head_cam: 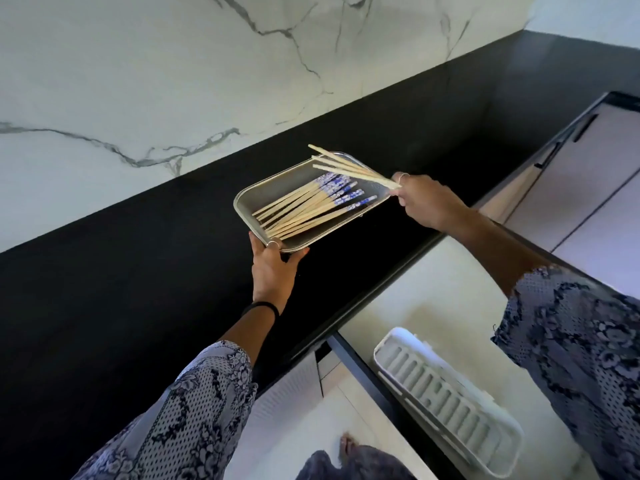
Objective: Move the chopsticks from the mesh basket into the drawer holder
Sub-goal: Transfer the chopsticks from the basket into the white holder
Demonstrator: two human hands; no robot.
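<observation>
A rectangular metal mesh basket [246, 199] sits on the black countertop, with several wooden chopsticks with blue-and-white ends [311, 206] lying in it. My left hand [273, 263] grips the basket's near corner. My right hand [422, 202] pinches a small bunch of chopsticks [346, 166] by one end and holds them raised over the basket's far right corner, tips pointing left. The white slotted holder [446, 393] lies in the open drawer at the lower right.
The black countertop [138, 289] runs along a white marble wall [173, 81]. The open drawer [408, 299] juts out below the counter edge, its dark rim beside my right forearm. Pale cabinet fronts [588, 174] stand at the right. A foot shows on the floor below.
</observation>
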